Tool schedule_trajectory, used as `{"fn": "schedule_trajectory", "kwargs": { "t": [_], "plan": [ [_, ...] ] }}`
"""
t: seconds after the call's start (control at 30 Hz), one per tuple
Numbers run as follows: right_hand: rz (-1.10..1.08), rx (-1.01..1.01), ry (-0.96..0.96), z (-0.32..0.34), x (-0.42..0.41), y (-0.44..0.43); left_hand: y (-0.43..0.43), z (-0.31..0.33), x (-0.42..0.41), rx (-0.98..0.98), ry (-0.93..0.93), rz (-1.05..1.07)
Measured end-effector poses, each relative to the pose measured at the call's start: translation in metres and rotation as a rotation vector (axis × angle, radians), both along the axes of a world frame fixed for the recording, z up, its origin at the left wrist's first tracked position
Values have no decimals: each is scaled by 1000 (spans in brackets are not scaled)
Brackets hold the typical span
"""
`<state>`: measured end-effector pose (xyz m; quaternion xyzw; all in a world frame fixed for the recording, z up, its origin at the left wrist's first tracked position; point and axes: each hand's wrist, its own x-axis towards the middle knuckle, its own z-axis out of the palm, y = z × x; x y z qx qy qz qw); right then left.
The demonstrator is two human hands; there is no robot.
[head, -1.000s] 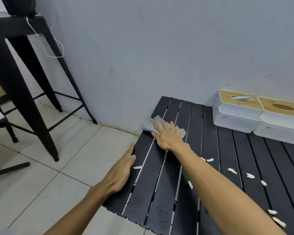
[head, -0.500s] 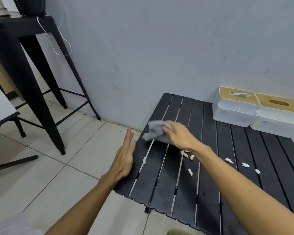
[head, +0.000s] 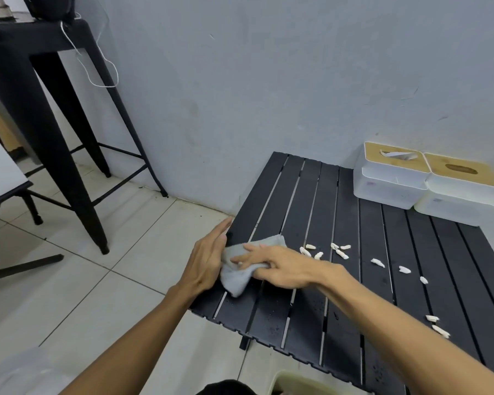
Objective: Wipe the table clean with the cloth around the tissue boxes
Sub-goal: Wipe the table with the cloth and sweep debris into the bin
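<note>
While your right hand [head: 277,265] lies flat with fingers spread on the grey cloth [head: 240,269], pinning it to the black slatted table [head: 382,280] at centre frame, your left hand [head: 207,260] stands open on edge against the table's left border, touching the cloth. Your fingers cover the cloth's middle, so whether anything is gathered under it cannot be told. White scraps [head: 337,250] lie scattered to the right. Two tissue boxes [head: 428,181] sit side by side at the upper right, the farther one partly cut off by the frame edge.
</note>
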<state>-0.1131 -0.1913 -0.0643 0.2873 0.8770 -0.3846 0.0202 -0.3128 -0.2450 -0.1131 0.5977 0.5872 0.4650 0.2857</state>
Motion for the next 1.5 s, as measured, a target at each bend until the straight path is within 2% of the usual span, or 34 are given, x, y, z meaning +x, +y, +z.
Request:
{"fn": "schedule_trajectory", "kwargs": {
  "t": [0.07,0.17,0.23,0.3,0.37,0.5,0.67,0.83,0.9,1.03,1.17,1.2,1.4,1.5],
  "plan": [
    [-64,-58,16,14,16,1,-1,0,0,2,15,-25],
    [-354,-72,214,33,23,14,-2,3,1,5,18,-44],
    [-564,13,353,39,16,28,-2,3,2,5,-18,-42],
    [-658,138,367,39,1,33,-2,2,2,-19,-74,-38],
    [-596,212,263,30,-19,26,-1,0,0,-32,-123,-19],
    [-249,343,-35,-6,-54,-8,1,-1,-3,-26,-144,21],
    [-63,358,-19,-10,-41,-27,4,1,-4,-96,-99,-35],
    [33,212,-43,-2,-21,-33,0,10,-9,-196,-41,-175],
    [10,179,-42,2,-14,-32,-4,13,-11,-208,-50,-172],
    [-133,232,111,4,-18,-33,-21,14,-19,-228,20,-128],
    [-8,483,-229,-1,-42,-52,-45,12,-25,-260,-57,-104],
    [27,522,-266,-1,-45,-56,-49,12,-26,-264,-60,-108],
    [275,560,-203,6,-33,-74,-61,11,-25,-294,25,-129],
    [356,457,-231,16,-13,-77,-61,12,-23,-288,232,-181]
  ]
}}
